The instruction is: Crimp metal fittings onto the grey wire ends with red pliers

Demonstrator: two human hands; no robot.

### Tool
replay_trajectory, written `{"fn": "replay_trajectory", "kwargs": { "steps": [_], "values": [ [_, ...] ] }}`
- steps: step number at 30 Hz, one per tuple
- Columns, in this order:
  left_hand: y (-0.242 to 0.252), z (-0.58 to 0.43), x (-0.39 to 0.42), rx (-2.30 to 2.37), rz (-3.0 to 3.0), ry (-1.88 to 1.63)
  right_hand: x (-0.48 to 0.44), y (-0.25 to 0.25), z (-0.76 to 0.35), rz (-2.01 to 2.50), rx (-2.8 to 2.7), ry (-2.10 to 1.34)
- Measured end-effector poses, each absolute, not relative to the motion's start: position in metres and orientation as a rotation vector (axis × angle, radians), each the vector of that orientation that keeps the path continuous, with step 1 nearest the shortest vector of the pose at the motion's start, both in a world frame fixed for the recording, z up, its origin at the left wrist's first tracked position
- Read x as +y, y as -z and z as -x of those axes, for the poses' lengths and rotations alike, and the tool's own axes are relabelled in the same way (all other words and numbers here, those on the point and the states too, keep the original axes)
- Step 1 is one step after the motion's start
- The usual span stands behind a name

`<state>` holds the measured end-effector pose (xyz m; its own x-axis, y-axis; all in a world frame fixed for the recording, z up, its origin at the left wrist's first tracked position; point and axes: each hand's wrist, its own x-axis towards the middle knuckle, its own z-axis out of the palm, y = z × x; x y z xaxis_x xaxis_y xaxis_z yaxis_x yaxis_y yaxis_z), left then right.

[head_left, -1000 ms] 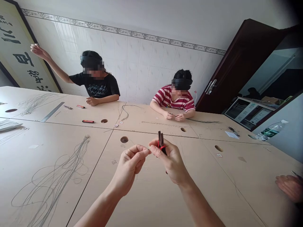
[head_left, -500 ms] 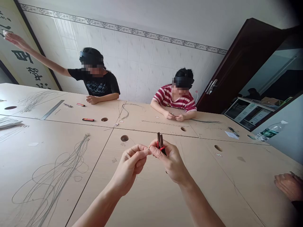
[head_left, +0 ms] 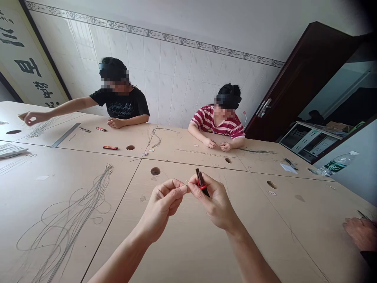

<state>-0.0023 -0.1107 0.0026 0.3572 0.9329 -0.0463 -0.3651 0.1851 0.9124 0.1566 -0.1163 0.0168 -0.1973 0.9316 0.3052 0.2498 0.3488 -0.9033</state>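
Over the middle of the table [head_left: 176,251], my two hands meet fingertip to fingertip. My left hand [head_left: 165,204] is closed in a pinch on a tiny, shiny clasp-like piece [head_left: 187,182], too small to make out fully. Pliers [head_left: 200,181] with dark jaws and red-and-black handles rest in my right hand [head_left: 216,200], jaws pointing up and away. The thumb and forefinger of that hand touch the same tiny piece. To the left lies a bundle of thin grey cords [head_left: 85,208] with small metal ends [head_left: 108,168] gathered at its far end.
Two people [head_left: 122,94] [head_left: 222,118] sit across the table; another person's hand [head_left: 357,232] rests at the right edge. A metal ruler [head_left: 66,135], a red-and-black object [head_left: 110,147], several round table holes [head_left: 155,171] and a water bottle [head_left: 338,164] lie around.
The pliers have tilted slightly and their jaws look closer together. My hands stay nearly in place. The person in black has lowered an outstretched arm toward the table.
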Motion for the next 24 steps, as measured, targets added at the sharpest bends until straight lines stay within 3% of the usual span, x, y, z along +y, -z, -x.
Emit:
{"fn": "replay_trajectory", "kwargs": {
  "steps": [24],
  "values": [
    [-0.0003, 0.0047, -0.1091, 0.818, -1.18, -0.971, -0.1078, -0.0202, -0.1614, 1.03, -1.576, -1.143]
  ]
}}
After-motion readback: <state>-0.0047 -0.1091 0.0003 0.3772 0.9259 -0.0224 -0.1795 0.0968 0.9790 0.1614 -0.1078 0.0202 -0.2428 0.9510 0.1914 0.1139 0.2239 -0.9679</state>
